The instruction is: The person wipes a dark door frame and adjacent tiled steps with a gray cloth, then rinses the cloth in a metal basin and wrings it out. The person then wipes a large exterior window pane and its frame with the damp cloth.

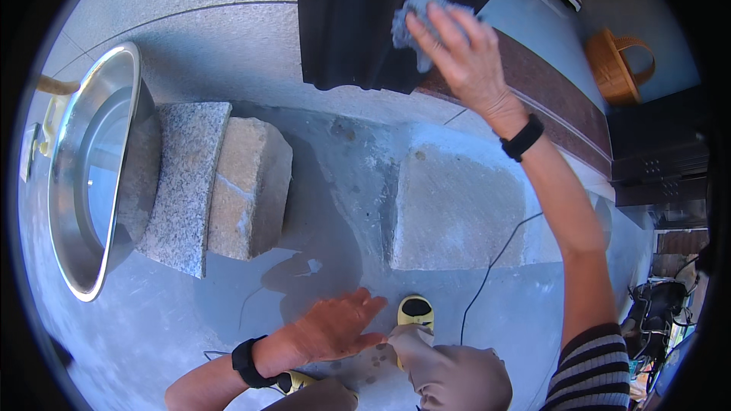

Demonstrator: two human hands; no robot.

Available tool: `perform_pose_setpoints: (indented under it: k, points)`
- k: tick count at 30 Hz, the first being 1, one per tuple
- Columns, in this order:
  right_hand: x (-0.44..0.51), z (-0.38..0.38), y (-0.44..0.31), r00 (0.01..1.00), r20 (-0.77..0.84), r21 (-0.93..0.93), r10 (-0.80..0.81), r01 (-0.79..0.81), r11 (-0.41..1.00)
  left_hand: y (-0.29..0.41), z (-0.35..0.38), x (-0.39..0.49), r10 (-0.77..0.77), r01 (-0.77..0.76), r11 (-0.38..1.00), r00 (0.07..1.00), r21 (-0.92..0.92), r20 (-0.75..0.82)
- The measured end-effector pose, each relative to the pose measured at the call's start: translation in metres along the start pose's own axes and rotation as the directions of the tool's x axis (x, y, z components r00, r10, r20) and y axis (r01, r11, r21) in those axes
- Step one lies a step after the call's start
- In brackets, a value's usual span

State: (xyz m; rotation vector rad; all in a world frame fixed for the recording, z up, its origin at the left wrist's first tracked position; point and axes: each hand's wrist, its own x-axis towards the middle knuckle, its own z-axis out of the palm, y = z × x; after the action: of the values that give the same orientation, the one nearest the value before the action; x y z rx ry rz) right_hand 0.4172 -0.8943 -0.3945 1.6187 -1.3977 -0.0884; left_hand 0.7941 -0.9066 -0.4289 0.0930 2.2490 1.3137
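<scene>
My right hand (pixel 465 57) is raised at the upper right, its fingers closed around a crumpled light blue-grey cloth (pixel 425 17). The cloth lies over a dark, ridged panel (pixel 354 28) at the top; whether the two touch is hard to tell. Low in the picture, my left hand (pixel 337 325) hangs in front of my knees with its fingers apart and nothing in it. Each wrist wears a black band. On the left, a metal basin (pixel 128 182) of water stands beside a speckled granite slab (pixel 183 182) and a rough stone block (pixel 251 182).
A stone step (pixel 462 211) rises from the wet concrete floor (pixel 285 308). An orange-brown basket (pixel 611 68) stands at the upper right, near dark cabinets (pixel 657 148). At the far left is a tap with a pale yellow handle (pixel 54 120). My yellow shoe (pixel 416 309) is beside the step.
</scene>
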Motion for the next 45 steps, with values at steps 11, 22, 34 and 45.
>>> perform_pose_setpoints:
  k: [11, 22, 34, 45]
  points:
    - [-0.058, 0.025, -0.077, 0.899, 0.347, 0.018, -0.267, 0.278, 0.96, 0.01, 0.02, 0.006, -0.014, 0.015, 0.999, 1.0, -0.045, 0.023]
    - [-0.004, -0.021, 0.005, 0.994, 0.06, 0.008, 0.094, -0.095, 0.995, 0.008, 0.026, 0.028, 0.017, -0.017, 1.0, 0.999, -0.018, 0.033]
    - [-0.032, -0.007, -0.04, 0.968, 0.223, 0.062, -0.114, 0.103, 0.993, 0.004, 0.042, 0.024, -0.005, 0.001, 0.999, 0.997, 0.052, 0.076]
    - [-0.057, 0.011, -0.062, 0.97, 0.236, 0.12, -0.056, 0.028, 0.992, -0.008, 0.041, 0.043, 0.023, -0.022, 1.0, 0.998, -0.013, 0.062]
